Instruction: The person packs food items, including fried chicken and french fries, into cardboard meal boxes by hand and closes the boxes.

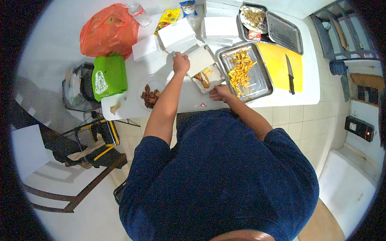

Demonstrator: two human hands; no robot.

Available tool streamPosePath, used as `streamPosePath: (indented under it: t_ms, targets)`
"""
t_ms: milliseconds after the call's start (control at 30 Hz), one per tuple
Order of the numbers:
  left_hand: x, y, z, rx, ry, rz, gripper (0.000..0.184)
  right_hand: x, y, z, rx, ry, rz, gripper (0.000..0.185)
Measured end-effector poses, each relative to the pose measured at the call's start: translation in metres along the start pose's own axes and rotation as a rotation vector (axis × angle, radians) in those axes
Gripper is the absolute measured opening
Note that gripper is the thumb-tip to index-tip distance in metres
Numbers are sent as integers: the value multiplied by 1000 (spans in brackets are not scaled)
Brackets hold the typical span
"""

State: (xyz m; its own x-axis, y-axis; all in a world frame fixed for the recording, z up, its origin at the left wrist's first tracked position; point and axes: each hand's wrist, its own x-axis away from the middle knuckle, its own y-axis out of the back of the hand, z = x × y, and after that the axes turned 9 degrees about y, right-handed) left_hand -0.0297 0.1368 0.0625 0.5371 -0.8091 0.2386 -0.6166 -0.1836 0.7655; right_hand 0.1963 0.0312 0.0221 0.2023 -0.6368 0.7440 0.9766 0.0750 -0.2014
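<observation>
A white takeout box (214,87) lies open in front of me, with pieces of fried chicken (201,79) and a few fries in it. My right hand (220,92) touches the box's near right corner, its fingers stretched out. Beside the raised lid (200,58), my left hand (181,63) is closed, near the edge of a closed white box (177,33); what its fingers grip is hidden. Right of the open box, a metal tray (261,86) carries many fries (241,71). On the left, a clear plate (142,85) bears browned chicken pieces (150,97).
A knife (290,74) lies on the yellow cutting board (273,60) at the right. More white boxes (219,28) stand at the back, near a second tray (284,31). Red (109,32) and green (110,76) bags and a water bottle (139,15) occupy the left side.
</observation>
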Motion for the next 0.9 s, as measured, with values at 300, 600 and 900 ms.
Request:
streamPosePath:
  t_ms: [300, 600, 900]
  targets:
    - [61, -7, 22, 197, -253, -205, 94, 5, 12, -1, 292, 71, 60, 39]
    - [102, -45, 89, 326, 169, 145, 96, 8, 18, -2, 410, 169, 109, 46]
    - [148, -48, 95, 256, 141, 289, 87, 5, 44, -7, 649, 432, 185, 27]
